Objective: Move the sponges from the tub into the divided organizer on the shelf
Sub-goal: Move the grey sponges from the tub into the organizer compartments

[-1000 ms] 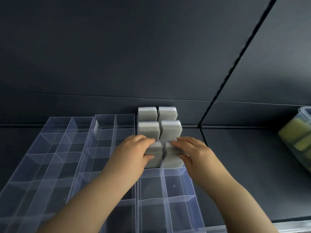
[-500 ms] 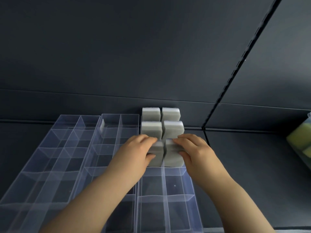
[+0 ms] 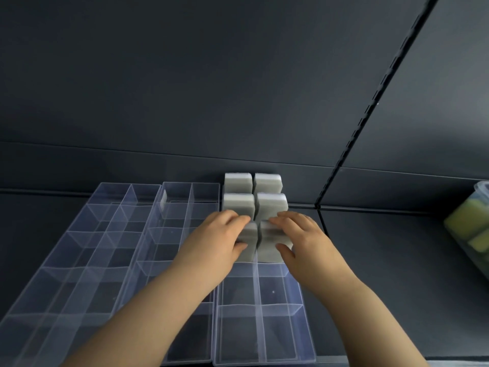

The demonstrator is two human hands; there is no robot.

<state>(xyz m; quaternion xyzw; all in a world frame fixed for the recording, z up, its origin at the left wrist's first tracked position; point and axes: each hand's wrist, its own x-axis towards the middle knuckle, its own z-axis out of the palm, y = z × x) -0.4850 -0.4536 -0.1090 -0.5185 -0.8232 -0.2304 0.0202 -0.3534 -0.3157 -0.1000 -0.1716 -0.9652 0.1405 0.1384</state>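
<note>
Three clear divided organizers lie side by side on the dark shelf. The rightmost organizer (image 3: 296,308) holds grey sponges standing upright in its far compartments: two at the back (image 3: 238,181) and two in the second row (image 3: 272,205). My left hand (image 3: 217,242) grips the left sponge of the third row (image 3: 250,247), fingers over its top and thumb on its near face. My right hand (image 3: 301,242) grips the right sponge of that row (image 3: 268,247) the same way. The tub (image 3: 480,192) stands at the right edge with yellow-green sponges (image 3: 460,223) inside.
The middle organizer (image 3: 172,250) and the left organizer (image 3: 79,260) show bare compartments, apart from a pale grey patch at the middle one's far left. A slotted upright (image 3: 370,109) runs down the back wall to the shelf, right of the sponges.
Both hands stay on the same two third-row sponges and have hardly moved. My view has shifted slightly, so the tub sits nearer the right edge.
</note>
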